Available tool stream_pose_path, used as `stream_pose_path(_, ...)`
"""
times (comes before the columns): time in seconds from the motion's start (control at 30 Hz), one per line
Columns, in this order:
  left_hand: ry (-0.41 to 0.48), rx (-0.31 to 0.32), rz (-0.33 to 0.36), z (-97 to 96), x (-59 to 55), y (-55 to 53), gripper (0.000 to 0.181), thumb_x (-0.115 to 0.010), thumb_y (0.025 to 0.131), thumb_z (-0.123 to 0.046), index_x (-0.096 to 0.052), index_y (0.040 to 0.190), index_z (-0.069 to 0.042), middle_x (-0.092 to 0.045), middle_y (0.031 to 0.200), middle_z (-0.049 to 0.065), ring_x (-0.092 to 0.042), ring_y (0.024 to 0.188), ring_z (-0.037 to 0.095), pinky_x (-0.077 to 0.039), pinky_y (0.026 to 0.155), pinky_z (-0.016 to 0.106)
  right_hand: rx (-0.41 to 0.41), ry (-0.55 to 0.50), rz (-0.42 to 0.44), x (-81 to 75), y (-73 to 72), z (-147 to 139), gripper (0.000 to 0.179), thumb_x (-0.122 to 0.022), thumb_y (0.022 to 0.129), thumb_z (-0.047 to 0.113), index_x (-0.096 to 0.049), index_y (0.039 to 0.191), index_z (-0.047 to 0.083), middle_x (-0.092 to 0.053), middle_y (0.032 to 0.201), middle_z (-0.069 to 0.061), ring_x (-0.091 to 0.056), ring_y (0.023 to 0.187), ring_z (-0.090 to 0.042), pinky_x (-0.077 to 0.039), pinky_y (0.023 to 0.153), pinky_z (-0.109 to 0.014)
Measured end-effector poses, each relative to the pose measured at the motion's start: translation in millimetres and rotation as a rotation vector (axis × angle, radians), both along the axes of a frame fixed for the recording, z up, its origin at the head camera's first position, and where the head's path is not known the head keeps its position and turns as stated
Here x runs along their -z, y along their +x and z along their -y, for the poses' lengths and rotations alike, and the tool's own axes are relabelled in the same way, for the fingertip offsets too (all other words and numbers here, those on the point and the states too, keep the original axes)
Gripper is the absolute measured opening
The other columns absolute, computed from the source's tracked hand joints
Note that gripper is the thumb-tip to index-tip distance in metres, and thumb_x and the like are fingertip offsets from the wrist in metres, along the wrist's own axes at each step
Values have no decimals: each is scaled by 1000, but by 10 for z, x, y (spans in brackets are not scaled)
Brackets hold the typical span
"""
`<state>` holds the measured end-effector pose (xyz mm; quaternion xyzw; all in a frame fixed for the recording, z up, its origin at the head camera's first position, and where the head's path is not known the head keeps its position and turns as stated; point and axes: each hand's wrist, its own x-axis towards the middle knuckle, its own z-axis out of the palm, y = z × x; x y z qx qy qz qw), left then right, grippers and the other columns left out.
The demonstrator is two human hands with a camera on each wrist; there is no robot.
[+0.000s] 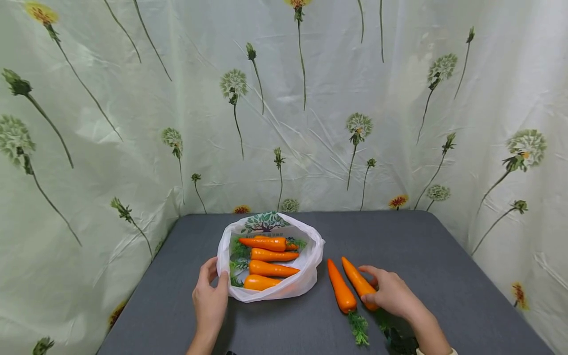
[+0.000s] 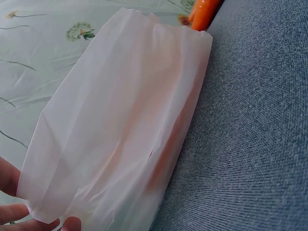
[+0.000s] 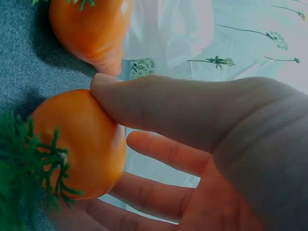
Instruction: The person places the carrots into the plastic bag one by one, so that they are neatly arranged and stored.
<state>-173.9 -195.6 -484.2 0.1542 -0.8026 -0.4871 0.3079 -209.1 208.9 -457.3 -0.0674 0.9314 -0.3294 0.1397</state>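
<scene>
Toward the near edge of the grey tabletop [image 1: 390,231], right of its middle: my right hand [image 1: 392,293] pinches the outer carrot [image 1: 355,276], thumb on one side, fingers curled round the other. Grip sits at the thick end, probably because the taper offers less to hold. Carrot lies on the cloth, tip to the far edge, leaves to the near edge.

Just beside it, on the bag side, a second loose carrot [image 1: 340,290], lying much the same way; the leafy ends facing me likely make both easy to reach.

Left of these, around mid-table, my left hand [image 1: 210,298] pinches the left rim of a white bag [image 1: 308,281], I judge to steady it and keep the mouth wide. Bag is slumped, mouth facing up and toward me, tree print on the far inner wall.

Contents: bagged carrots [image 1: 271,268], four plain to see, another partly hidden under the topmost. Lower three point right; topmost points left. Fronds bunch along the left wall.

Beyond the far edge, a dandelion-print curtain [image 1: 319,148].
</scene>
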Motion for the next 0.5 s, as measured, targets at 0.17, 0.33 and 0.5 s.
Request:
stream_pose_path(0.17,12,1,4,3,-19,21,39,-61,85,-20,-52,123,-18,-60,107,2,-54,102,20,-43,85,48,3,3,-8,-7,-10,26,69,-78,68,23,-48,130,20,-61,90,-2,-55,71,-14,-44,53,-32)
stream_pose_path(0.33,14,2,3,4,-35,41,39,-62,85,-19,-52,123,-18,-60,108,2,-54,102,21,-42,85,49,15,-17,-46,-17,-3,53,68,-78,69,21,-48,129,23,-61,94,-1,-56,72,-13,-45,53,-32)
stream_pose_path(0.5,11,6,-15,2,-5,21,39,-62,85,-19,-52,122,-18,-60,107,1,-55,102,19,-43,84,48,22,-47,-74,-75,13,94,65,-77,70,16,-50,128,22,-61,98,-2,-57,75,-14,-47,53,-32)
